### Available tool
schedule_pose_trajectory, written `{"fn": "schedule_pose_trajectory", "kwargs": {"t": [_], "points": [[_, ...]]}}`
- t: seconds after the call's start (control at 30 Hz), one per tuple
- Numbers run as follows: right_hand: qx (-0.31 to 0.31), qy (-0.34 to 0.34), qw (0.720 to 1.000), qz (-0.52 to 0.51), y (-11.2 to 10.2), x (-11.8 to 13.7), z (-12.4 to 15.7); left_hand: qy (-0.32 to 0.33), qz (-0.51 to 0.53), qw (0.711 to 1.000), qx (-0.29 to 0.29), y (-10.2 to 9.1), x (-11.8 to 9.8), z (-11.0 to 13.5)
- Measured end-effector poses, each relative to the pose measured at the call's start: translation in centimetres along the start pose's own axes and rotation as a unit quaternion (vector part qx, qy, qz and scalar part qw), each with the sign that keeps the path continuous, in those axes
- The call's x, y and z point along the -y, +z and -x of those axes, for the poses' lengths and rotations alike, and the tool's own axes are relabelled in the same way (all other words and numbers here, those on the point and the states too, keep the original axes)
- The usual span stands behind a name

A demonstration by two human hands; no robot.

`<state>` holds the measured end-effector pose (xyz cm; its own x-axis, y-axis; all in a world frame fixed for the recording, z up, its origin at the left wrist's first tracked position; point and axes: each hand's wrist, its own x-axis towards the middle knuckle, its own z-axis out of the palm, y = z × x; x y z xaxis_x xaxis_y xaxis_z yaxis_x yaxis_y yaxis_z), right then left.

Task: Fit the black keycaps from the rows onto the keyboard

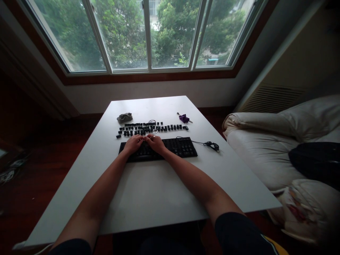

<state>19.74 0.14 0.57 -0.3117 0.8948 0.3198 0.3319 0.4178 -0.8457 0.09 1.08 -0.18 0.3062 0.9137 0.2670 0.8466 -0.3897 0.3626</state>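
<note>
Bare-handed work at a computer keyboard (180, 147), seen from above and behind the forearms. The keyboard lies on the white worktop (148, 184) directly beneath the grip, its long axis running left to right across the line of the arms. The left hand (133, 142) and right hand (156, 142) converge left of the keyboard's middle, near its far edge, so that its greater length extends to the right of the grip. The grip is narrow, with the fingertips of both hands drawn close together; whether a small part is pinched between them cannot be told.

Just beyond the grip, loose black keycaps (171, 127) stand in uneven rows roughly parallel to the keyboard. The left hand is nearer the rows' left end; the right hand is nearer their right end. A pale ring-like item (155, 131), too small to identify, lies just past the right fingertips. Farther out are a crumpled grey cloth (124, 117), ahead and left of the grip, and a purple bundle (183, 118), ahead and right. The coiled cable (211, 145) rests well to the right.
</note>
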Motion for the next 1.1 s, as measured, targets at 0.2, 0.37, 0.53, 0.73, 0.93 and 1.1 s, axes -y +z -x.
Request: {"fn": "schedule_pose_trajectory", "kwargs": {"t": [0.2, 0.37, 0.53, 0.73, 0.93, 1.1], "points": [[0.003, 0.008, 1.0, -0.001, 0.04, 0.05, -0.01, -0.001, -0.004, 1.0, 0.003, -0.15, -0.2, -0.01], [0.001, 0.008, 1.0, 0.001, 0.14, -0.14, 0.0, -0.002, -0.006, 1.0, 0.003, -0.19, -0.25, 0.06], [-0.003, -0.003, 1.0, 0.003, 0.14, -0.22, -0.04, 0.001, -0.004, 1.0, -0.001, -0.05, -0.1, 0.05], [0.002, 0.0, 1.0, 0.006, 0.02, 0.0, 0.03, 0.004, -0.005, 1.0, -0.001, -0.04, -0.13, 0.02], [-0.002, -0.006, 1.0, 0.001, 0.07, 0.01, 0.05, 0.004, -0.008, 1.0, 0.003, -0.18, -0.15, 0.06], [0.003, -0.004, 1.0, 0.005, 0.04, 0.15, 0.08, 0.005, -0.009, 1.0, 0.001, -0.04, 0.0, 0.03]]}}
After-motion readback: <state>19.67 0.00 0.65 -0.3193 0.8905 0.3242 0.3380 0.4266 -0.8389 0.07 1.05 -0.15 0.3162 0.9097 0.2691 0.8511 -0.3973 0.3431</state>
